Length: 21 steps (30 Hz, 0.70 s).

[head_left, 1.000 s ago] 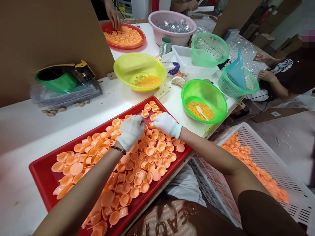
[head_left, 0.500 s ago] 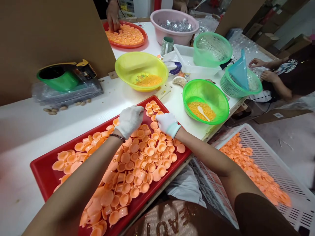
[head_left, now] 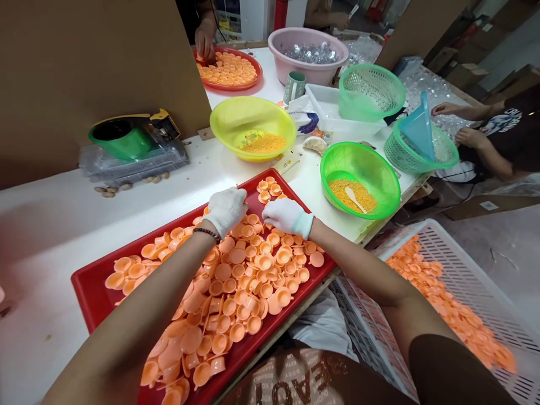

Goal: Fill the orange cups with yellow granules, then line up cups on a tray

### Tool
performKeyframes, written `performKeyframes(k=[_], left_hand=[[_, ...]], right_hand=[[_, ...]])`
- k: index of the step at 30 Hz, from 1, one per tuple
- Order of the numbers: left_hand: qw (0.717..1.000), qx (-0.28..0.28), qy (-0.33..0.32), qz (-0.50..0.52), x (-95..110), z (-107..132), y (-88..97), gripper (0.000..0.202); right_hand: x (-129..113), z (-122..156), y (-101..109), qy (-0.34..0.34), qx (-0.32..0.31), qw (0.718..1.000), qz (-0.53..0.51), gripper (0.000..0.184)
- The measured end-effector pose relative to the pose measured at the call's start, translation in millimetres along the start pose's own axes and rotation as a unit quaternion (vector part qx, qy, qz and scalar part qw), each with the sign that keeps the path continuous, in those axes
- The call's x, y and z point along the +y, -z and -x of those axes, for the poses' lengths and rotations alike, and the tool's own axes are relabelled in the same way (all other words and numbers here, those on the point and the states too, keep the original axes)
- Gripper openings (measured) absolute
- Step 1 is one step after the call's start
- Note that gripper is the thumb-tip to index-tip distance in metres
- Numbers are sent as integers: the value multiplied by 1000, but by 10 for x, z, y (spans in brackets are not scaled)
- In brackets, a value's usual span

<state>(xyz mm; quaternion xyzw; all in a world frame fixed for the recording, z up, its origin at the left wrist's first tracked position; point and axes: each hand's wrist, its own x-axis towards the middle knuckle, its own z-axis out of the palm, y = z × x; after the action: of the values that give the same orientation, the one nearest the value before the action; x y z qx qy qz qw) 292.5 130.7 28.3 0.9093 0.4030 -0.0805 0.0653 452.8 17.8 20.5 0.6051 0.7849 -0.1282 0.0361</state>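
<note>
Together, the white-gloved left hand (head_left: 226, 209) and right hand (head_left: 288, 216) stretch forward, palms down, over the far end of the red tray (head_left: 89, 297). Both curl loosely onto the heap of small orange plastic cups (head_left: 244, 281); whether either pinches one is hidden. The shirt lettering (head_left: 295, 377) partly reads "EAU".

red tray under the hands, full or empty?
Mostly full: orange cups cover nearly all of the red tray, some upright, some tipped; only its edges show bare.
</note>
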Motion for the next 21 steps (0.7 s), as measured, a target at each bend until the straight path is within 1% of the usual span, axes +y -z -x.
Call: performKeyframes(k=[3, 6, 9, 11, 13, 15, 16, 19, 21], left_hand=[[1000, 8, 4, 8, -96, 80, -47, 29], [1000, 16, -3, 9, -179, 131, -93, 29], [1000, 21, -6, 5, -206, 126, -114, 31], [1000, 24, -9, -1, -185, 104, -117, 32], [999, 31, -15, -9, -137, 67, -116, 31], [999, 41, -22, -13, -73, 16, -112, 32], [999, 45, -24, -13, -40, -12, -108, 33], [998, 63, -22, -7, 48, -56, -87, 37], [997, 69, -21, -2, 93, -23, -70, 40]], right_hand=[[-25, -174, 138, -43, 36, 998, 13, 27], [-41, -480, 250, -98, 57, 993, 21, 26], [-39, -772, 313, -145, 44, 988, 19, 26], [-15, -852, 331, -169, 38, 985, 17, 28], [32, -792, 332, -175, 57, 983, 14, 32], [89, -601, 313, -162, 78, 984, -5, 34], [115, -474, 295, -145, 77, 986, -20, 32], [138, -91, 203, -67, 21, 996, -52, 24], [85, 70, 114, -23, -5, 999, -45, 23]])
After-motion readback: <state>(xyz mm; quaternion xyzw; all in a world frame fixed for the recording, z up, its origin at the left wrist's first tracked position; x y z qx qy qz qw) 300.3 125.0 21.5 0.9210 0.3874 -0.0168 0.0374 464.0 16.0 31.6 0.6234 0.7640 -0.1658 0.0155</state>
